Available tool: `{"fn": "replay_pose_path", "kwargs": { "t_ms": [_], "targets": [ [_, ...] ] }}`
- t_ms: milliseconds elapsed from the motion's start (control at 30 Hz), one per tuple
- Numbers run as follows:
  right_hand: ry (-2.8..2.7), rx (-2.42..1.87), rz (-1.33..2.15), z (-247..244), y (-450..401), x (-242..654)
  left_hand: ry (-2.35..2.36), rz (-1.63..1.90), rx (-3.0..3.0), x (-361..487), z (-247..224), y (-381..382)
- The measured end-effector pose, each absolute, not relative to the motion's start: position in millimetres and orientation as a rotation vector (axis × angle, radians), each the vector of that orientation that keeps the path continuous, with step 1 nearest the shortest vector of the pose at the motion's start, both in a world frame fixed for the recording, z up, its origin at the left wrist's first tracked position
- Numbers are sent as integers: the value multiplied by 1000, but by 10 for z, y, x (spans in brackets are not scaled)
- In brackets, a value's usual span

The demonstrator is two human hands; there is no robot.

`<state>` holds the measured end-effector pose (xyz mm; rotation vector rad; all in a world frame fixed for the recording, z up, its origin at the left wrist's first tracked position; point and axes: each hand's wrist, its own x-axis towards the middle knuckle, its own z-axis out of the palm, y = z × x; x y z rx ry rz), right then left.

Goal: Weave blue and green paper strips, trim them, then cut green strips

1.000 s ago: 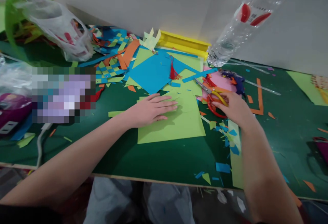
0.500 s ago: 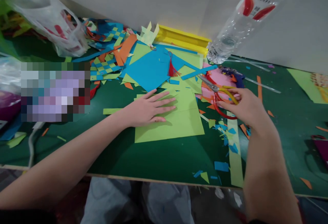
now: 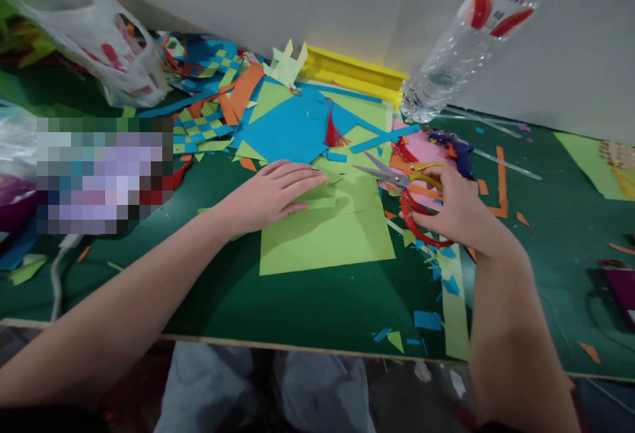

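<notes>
My left hand is bent over the light green paper sheet, its fingers drawn together. A narrow green paper strip shows between the fingers and thumb, partly hidden by the hand and hard to tell from the sheet below. On the right, my right hand grips the scissors, which have one yellow and one red handle. Their blades are spread and point left, over the sheet's upper right area. A blue paper sheet with a red tassel on it lies behind the green one.
A clear plastic bottle stands at the back right beside a yellow trough-shaped piece. Woven paper pieces and a plastic bag lie at the left. Blue scraps litter the green table.
My left hand has gone from lying flat to fingers drawn together, shifting slightly left with the green strip. The scissors have moved left and their blades have spread.
</notes>
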<state>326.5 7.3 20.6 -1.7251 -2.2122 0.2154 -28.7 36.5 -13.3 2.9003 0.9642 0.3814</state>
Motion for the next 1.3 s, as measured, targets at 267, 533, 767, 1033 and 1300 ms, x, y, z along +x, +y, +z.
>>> {"fn": "replay_pose_path", "kwargs": {
  "t_ms": [267,533,767,1033,1300],
  "targets": [
    [-2420,-1582,440,231,59,3234,856,403,2885,-229,-140,358],
    [-2419,-1476,609,249,54,3201,835,305,2925,-229,-152,364],
    [-2421,-1402,620,243,68,3194,837,207,2911,-236,-161,374],
    [-2464,-1366,526,195,90,3213,846,108,2940,-227,-172,378],
    [-2488,-1407,500,157,92,3208,845,81,2956,-214,-152,364]
  ]
}}
